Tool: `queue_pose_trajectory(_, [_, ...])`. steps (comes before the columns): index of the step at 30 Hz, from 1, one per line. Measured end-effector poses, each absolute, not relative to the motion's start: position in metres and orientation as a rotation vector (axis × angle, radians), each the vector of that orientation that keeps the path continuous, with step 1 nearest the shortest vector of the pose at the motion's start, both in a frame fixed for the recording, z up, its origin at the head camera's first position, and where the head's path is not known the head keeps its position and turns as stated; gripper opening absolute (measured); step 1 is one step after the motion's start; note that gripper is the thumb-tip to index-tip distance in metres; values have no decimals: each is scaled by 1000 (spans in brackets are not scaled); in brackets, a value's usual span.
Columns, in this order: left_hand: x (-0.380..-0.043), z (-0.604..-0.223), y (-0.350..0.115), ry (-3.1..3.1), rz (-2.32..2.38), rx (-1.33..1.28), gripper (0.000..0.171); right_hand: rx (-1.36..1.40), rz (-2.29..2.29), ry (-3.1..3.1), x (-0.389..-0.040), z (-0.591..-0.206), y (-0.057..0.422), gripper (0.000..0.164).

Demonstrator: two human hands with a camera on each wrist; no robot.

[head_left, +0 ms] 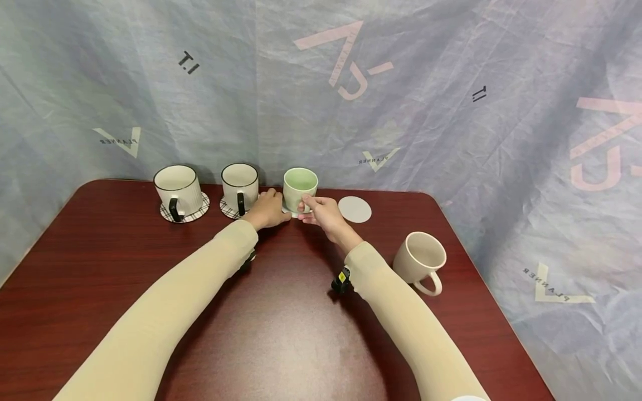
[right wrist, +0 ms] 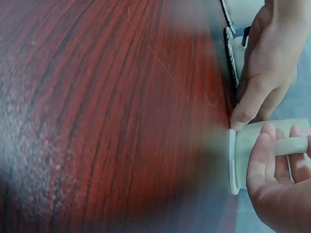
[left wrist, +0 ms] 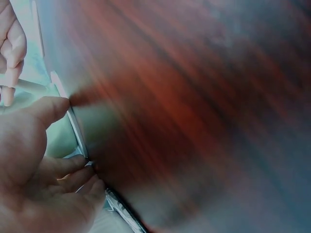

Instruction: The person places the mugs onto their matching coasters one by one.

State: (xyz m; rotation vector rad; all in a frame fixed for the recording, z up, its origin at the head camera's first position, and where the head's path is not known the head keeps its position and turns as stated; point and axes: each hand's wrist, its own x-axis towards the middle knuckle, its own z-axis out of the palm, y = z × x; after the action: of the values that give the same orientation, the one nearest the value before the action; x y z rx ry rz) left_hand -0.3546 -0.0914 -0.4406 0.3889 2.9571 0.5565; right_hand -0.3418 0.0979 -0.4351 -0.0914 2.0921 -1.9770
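Note:
A pale green mug (head_left: pixel 300 179) stands upright on a thin white coaster (right wrist: pixel 233 167) at the back of the table. My right hand (head_left: pixel 327 215) holds this mug by its handle (right wrist: pixel 290 146), which faces toward me. On the mug's left side, my left hand (head_left: pixel 267 210) pinches the coaster's edge. In the left wrist view its thumb (left wrist: pixel 56 108) and a fingertip (left wrist: pixel 80 160) touch the rim at separate spots. The mug's base hides most of the coaster.
Two white mugs with black rims and handles, one far left (head_left: pixel 188 189) and one nearer (head_left: pixel 249 195), stand on checked coasters. A bare white coaster (head_left: pixel 355 209) lies right of my right hand. A beige mug (head_left: pixel 407 267) stands beside my right sleeve. A printed curtain (head_left: pixel 321 111) hangs behind the table.

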Motion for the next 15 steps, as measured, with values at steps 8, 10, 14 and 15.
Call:
queue_pose_trajectory(8, [-354, -440, -93, 2960, 566, 404, 73, -76, -1943, 2222, -337, -431, 96, 40])
queue_pose_trajectory(10, [-353, -440, -93, 2963, 569, 408, 73, -63, -1948, 2223, -336, -431, 98, 41])
queue_pose_trajectory(14, [-352, -442, -93, 2960, 600, 412, 74, -58, -1947, 2219, -335, -429, 101, 42])
queue_pose_trajectory(15, [-352, -442, -93, 2956, 611, 413, 74, -58, -1944, 2222, -334, -428, 103, 41])
